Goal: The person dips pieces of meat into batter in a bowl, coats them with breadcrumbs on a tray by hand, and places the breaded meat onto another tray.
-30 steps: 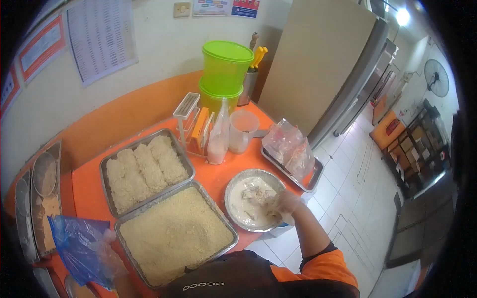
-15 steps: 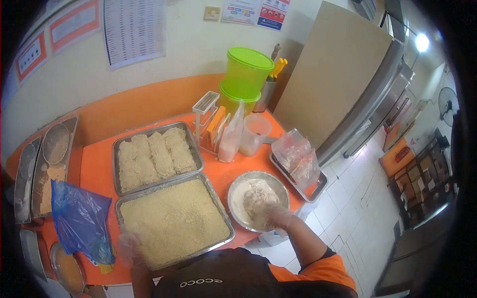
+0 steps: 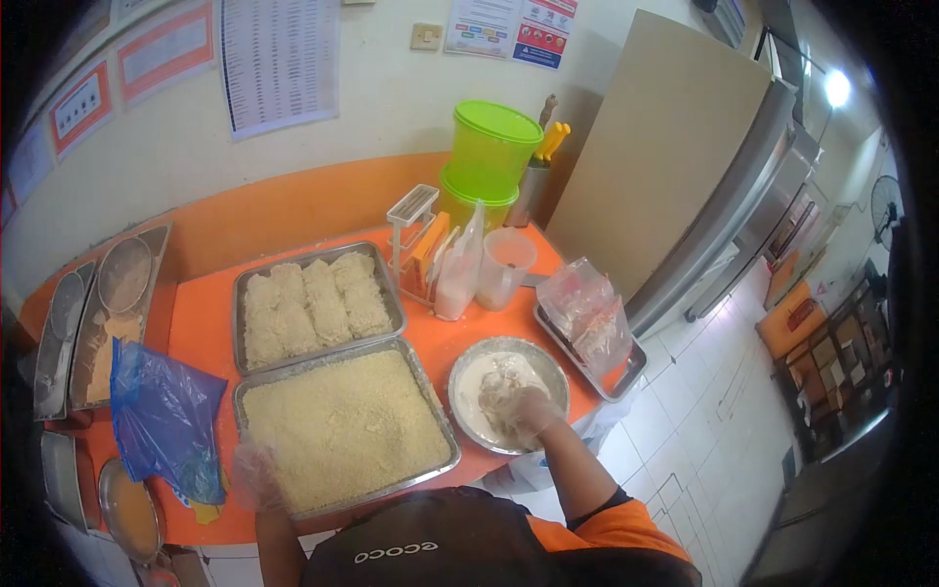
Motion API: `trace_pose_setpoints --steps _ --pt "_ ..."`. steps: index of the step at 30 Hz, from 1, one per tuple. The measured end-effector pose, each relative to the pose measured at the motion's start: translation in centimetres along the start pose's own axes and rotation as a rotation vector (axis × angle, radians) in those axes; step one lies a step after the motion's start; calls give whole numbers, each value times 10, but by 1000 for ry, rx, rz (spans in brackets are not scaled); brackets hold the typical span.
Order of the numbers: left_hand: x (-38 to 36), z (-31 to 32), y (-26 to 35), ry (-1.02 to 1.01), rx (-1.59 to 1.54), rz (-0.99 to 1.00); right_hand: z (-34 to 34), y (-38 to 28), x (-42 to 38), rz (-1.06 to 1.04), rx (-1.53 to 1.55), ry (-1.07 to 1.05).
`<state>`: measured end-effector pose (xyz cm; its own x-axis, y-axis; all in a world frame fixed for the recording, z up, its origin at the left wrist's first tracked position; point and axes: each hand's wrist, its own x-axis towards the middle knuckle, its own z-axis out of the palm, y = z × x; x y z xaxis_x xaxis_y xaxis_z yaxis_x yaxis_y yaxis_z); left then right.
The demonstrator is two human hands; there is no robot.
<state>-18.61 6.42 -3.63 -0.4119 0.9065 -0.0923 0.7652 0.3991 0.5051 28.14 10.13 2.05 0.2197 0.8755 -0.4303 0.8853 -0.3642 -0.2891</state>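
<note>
My right hand (image 3: 529,416), in a clear plastic glove, is down in a round metal bowl (image 3: 460,411) of white flour. Its fingers are at a flour-coated piece (image 3: 502,384) in the bowl, and their tips are partly hidden. My left hand (image 3: 256,477), gloved too, rests at the left edge of a metal tray (image 3: 449,440) full of pale crumbs (image 3: 342,421); its fingers are too blurred to make out. Behind that tray, a second metal tray (image 3: 393,293) holds several long crumb-coated pieces (image 3: 321,303).
A small tray (image 3: 626,382) with plastic-bagged food (image 3: 587,318) lies at the right. Green tubs (image 3: 494,147), a clear jug (image 3: 504,266) and a knife holder (image 3: 529,191) stand behind. At left are a blue bag (image 3: 166,421), metal bins (image 3: 156,284) and a sieve bowl (image 3: 130,514).
The view has shifted slightly, so the trays and wall appear a little further right. My right hand has moved slightly within the bowl; my left hand stays beside the crumb tray.
</note>
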Motion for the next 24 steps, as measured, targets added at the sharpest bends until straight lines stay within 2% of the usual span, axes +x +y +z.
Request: trace_pose_setpoints --steps 2,3,4,5,7,8,9,10,12,13,14,15,17,19,20,21,24 --pt "11 43 -45 377 18 231 32 46 34 -70 686 -177" --pt "12 50 -52 440 -83 284 43 62 46 -104 1028 -266" --pt "13 54 -56 498 -180 344 27 51 33 -98 1047 -281" --pt "14 57 -59 427 -385 339 6 43 16 -92 1066 -295" --pt "14 51 -56 281 -516 319 -24 25 -11 -114 1160 -308" --pt "14 40 -56 212 -444 307 -31 19 -19 -145 1233 -305" --pt "14 41 -57 252 -378 301 -34 17 -22 -175 1307 -302" --pt "13 41 -57 292 -312 292 -33 21 -18 -223 1296 -263" --pt "13 66 -58 593 -192 285 -32 29 -8 -319 1271 -187" --pt "16 71 -62 723 70 377 -34 32 -7 -322 1271 -153" --pt "20 74 -66 729 77 403 -38 33 -5 -327 1270 -119" --pt "24 78 -72 676 23 400 -41 34 -5 -331 1268 -86" --pt "33 86 -91 503 -137 352 -39 53 16 -492 1110 17" --pt "47 100 -121 400 -130 330 -43 49 17 -467 928 97" --pt "52 105 -132 366 -103 326 -53 29 5 -365 826 127" --pt "32 75 -93 318 -284 286 -56 15 -1 -264 722 155" --pt "-2 36 -26 289 -816 284 -20 6 -6 -469 425 350"
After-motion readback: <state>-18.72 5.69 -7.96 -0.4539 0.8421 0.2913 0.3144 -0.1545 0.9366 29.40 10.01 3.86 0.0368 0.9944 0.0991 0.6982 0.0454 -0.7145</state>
